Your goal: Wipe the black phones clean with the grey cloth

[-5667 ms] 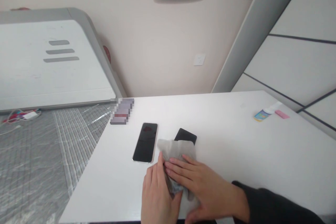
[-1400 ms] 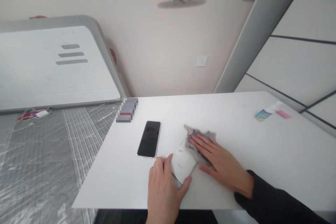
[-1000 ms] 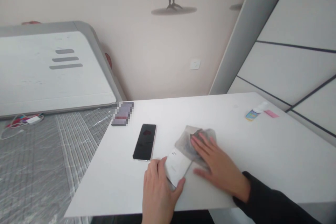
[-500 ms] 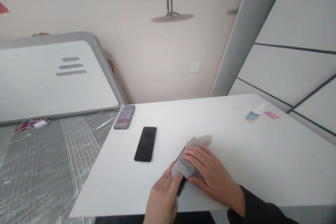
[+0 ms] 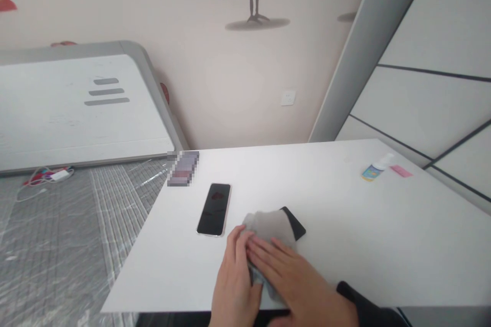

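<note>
A grey cloth (image 5: 269,227) lies over a dark phone (image 5: 295,223) near the front edge of the white table (image 5: 345,204); only the phone's far corner shows. My right hand (image 5: 295,278) lies flat on the cloth, fingers stretched and pressing down. My left hand (image 5: 235,278) rests beside it, fingers on the cloth's left edge. Whether it grips the phone beneath is hidden. A second phone (image 5: 214,202) with a black screen lies face up to the left, untouched.
A small bottle with a blue label (image 5: 375,168) and a pink item (image 5: 401,171) lie at the table's far right. A blurred patch (image 5: 183,168) sits at the back left corner. A white headboard (image 5: 80,107) and cables (image 5: 44,176) are on the left.
The phone under the cloth went from pale side up to dark side up. My right hand slid the cloth toward me, and both hands now sit together at the front edge.
</note>
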A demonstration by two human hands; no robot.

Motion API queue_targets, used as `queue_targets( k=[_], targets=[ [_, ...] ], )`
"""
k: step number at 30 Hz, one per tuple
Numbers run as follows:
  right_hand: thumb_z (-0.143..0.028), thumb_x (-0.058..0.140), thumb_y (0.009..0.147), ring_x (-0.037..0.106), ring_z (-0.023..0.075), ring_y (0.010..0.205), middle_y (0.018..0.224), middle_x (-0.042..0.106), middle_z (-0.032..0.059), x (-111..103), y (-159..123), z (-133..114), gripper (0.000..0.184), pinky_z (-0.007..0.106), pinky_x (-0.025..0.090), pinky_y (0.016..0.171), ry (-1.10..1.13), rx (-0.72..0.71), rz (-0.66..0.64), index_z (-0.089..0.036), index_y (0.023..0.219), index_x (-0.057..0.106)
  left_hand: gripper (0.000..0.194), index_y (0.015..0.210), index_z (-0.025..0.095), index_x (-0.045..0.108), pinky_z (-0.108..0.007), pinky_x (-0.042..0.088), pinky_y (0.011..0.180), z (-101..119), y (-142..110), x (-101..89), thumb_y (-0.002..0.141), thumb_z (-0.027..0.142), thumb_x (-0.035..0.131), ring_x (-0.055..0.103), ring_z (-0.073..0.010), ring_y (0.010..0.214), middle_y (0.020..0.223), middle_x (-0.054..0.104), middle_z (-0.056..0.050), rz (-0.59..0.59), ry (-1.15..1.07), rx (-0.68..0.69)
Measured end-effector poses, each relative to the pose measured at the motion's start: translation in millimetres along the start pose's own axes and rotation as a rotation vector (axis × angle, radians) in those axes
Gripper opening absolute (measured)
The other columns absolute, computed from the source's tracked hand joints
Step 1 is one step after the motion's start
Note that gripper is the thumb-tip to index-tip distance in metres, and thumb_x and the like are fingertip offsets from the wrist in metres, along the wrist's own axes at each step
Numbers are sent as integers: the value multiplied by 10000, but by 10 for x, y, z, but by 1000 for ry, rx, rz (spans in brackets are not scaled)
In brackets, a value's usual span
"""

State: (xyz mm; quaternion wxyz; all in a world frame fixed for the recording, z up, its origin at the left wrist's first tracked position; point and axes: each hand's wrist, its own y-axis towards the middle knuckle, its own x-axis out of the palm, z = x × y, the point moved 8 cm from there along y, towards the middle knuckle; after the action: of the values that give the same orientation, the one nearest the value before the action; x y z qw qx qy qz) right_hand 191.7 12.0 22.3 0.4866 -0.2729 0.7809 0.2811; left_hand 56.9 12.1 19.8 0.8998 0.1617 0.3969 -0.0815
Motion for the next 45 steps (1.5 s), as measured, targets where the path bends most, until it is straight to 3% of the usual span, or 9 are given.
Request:
queue_targets(
  k=[5,9,16,19,26,30,34,39,45],
  targets=[
    [-691,510,938,361,365,1498,1615,373,206,-55,36,98,909,572,316,1221,-60,232,42,-101,1598,302,710,1465,242,317,-501,509,1092,-41,-4,17,823,95,583,461,-316,1439,1561,377,-177,48,-33,-53],
    [-681,569,914,413,286,1480,1628,371,121,67,59,-168,934,411,339,1239,66,-58,-18,-154,1619,258,895,1538,226,230,-484,462,1142,-75,-16,64,730,-12,535,403,-314,1479,1598,330,-194,44,7,-35],
    [-151,400,1003,632,200,1291,1453,621,14,-261,-562,671,497,344,550,1061,-190,142,276,-270,1458,562,758,1537,250,354,-540,466,1119,90,111,63,855,182,677,503,-342,1370,1504,493,-141,-125,192,-52],
    [-254,387,990,778,275,974,1202,772,65,-535,-1049,1219,410,416,645,851,-344,402,460,-223,1240,710,620,1460,233,512,-544,502,1057,247,330,123,869,221,699,552,-361,1278,1434,548,-153,-177,312,-81],
    [-429,405,984,501,471,1372,1407,625,190,-816,-1417,1459,462,732,375,1084,-373,564,639,-198,1347,572,891,1508,152,443,-600,398,1133,272,734,135,800,596,753,431,-425,1388,1500,492,-205,9,450,74],
    [-436,484,969,559,438,1318,1318,688,136,-753,-1265,1219,397,724,357,1100,-295,435,702,-247,1293,616,946,1539,30,308,-644,365,1103,-303,658,-349,847,520,727,463,-463,1330,1466,459,-309,213,628,-138],
    [-457,516,976,663,350,1197,1226,745,90,-729,-810,1048,338,610,427,1110,-40,389,663,-262,1188,691,821,1563,38,219,-561,477,1002,-689,719,-520,902,289,638,585,-383,1175,1298,583,-246,27,532,-139],
    [-497,520,964,695,302,1120,1219,748,114,-603,213,1030,391,502,503,1042,421,420,433,-236,1187,709,1103,1610,171,90,-448,499,1042,-540,1033,-519,731,157,757,585,-313,1228,1406,520,-191,-122,460,134],
    [-606,462,936,643,315,1217,1325,694,135,-544,927,1285,558,499,457,1087,574,427,490,-210,1266,677,1059,1610,217,70,-467,445,1123,-137,1299,-379,760,95,689,467,-310,1365,1488,478,-162,-201,467,535]
  ],
)
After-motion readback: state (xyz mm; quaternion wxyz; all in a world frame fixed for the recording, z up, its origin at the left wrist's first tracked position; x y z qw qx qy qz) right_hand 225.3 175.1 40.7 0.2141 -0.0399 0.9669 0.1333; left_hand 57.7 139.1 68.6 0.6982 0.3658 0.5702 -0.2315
